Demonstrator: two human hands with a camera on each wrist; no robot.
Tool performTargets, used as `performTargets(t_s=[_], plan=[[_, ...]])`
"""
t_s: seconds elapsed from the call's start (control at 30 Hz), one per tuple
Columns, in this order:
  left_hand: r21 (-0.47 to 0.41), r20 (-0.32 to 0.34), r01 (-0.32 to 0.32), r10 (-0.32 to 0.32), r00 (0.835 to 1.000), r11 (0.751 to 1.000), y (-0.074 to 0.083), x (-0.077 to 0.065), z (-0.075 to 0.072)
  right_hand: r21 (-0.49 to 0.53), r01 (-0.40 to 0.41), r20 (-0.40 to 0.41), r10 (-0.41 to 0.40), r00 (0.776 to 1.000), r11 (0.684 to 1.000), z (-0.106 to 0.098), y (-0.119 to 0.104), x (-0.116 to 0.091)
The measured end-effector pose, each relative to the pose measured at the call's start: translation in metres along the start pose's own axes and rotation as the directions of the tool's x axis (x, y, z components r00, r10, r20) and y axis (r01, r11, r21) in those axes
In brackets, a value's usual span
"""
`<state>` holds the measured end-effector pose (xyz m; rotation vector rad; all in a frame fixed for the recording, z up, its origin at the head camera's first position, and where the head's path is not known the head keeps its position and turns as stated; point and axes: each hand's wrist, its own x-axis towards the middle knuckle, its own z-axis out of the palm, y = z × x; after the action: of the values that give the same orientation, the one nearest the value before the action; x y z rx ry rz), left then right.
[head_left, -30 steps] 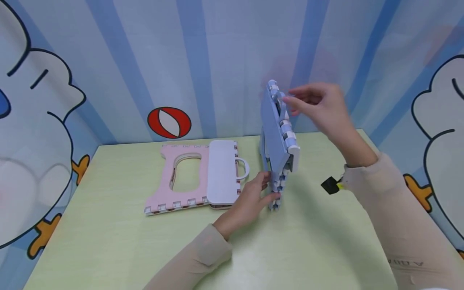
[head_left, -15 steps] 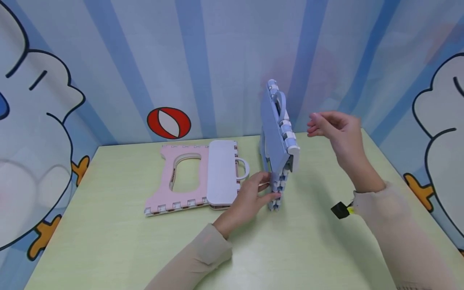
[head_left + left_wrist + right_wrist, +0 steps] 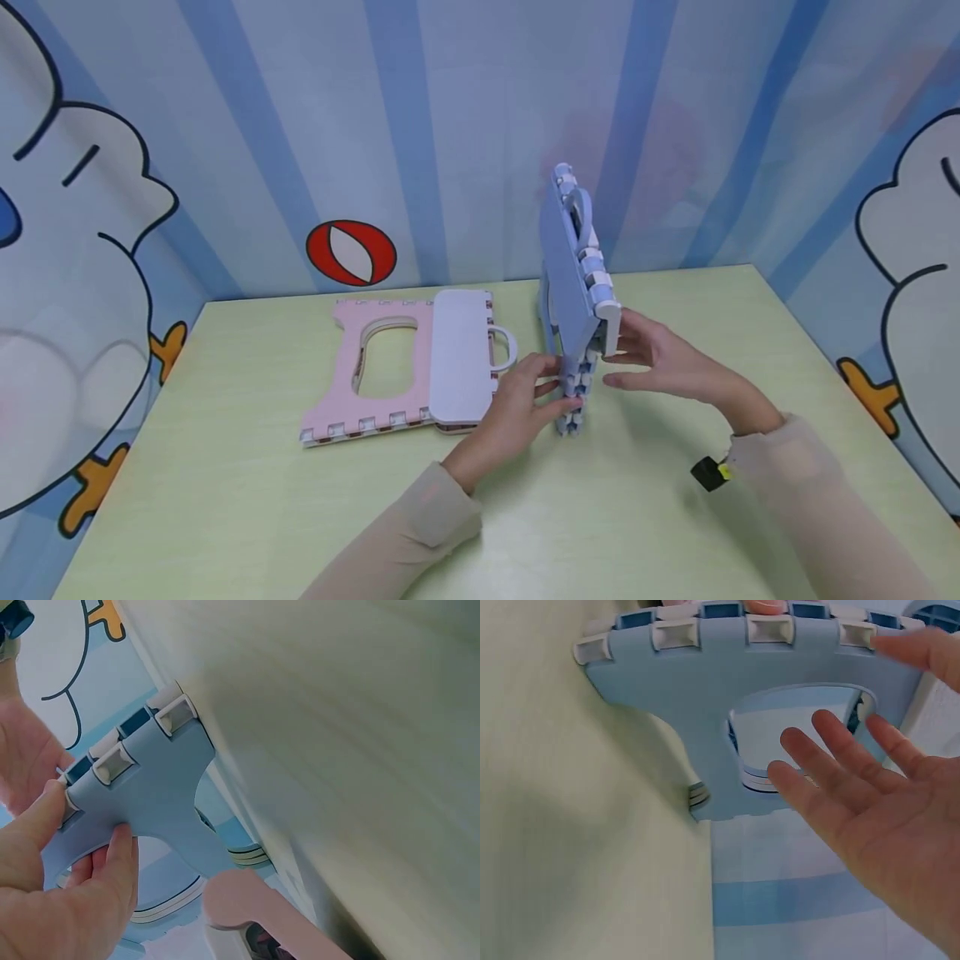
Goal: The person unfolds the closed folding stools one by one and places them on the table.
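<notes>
A blue folding step stool (image 3: 567, 287), folded, stands upright on its edge right of the middle of the table. My left hand (image 3: 516, 410) grips its near lower part; in the left wrist view the thumb lies over the hinged edge and the fingers reach into the cut-out. A loop handle (image 3: 584, 218) sticks out near the stool's top. On the stool's right side, my right hand (image 3: 667, 358) has its fingers spread and relaxed. The right wrist view shows that hand (image 3: 870, 802) in front of the stool's oval opening, holding nothing.
A pink and white folding stool (image 3: 386, 406) lies flat on the pale green table (image 3: 225, 500), left of the blue stool. A striped blue curtain (image 3: 480, 150) with cartoon figures rises behind the table. A small black tag (image 3: 708, 474) hangs from the right sleeve.
My right hand has left the blue stool's handle, swung out to the right, then come down and in beside the stool's lower right side. The left hand keeps its hold.
</notes>
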<state>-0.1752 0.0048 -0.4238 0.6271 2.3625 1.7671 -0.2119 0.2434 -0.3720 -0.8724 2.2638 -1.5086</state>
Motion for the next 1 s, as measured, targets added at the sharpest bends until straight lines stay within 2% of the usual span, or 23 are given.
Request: performTargets(t_s=[0.1,0.3,0.57,1.0], plan=[[0.021,0.008,-0.009,0.009,1.0,1.0,0.0,0.0,0.0,0.008,0.024,0.014,-0.024,1.0,1.0,0.006,0.007,0.001],[0.047,0.017,-0.027,0.026,0.999,0.999,-0.001,0.0,0.0,0.002,0.019,0.01,-0.019,1.0,1.0,0.019,0.018,0.003],[0.056,0.043,-0.075,0.073,0.996,0.996,-0.003,0.0,-0.001,-0.032,0.007,-0.037,-0.008,0.999,0.999,0.03,0.025,0.003],[0.106,0.077,-0.033,0.025,0.997,0.994,0.001,0.001,-0.003,-0.068,0.002,-0.068,-0.007,0.998,0.998,0.031,0.028,0.001]])
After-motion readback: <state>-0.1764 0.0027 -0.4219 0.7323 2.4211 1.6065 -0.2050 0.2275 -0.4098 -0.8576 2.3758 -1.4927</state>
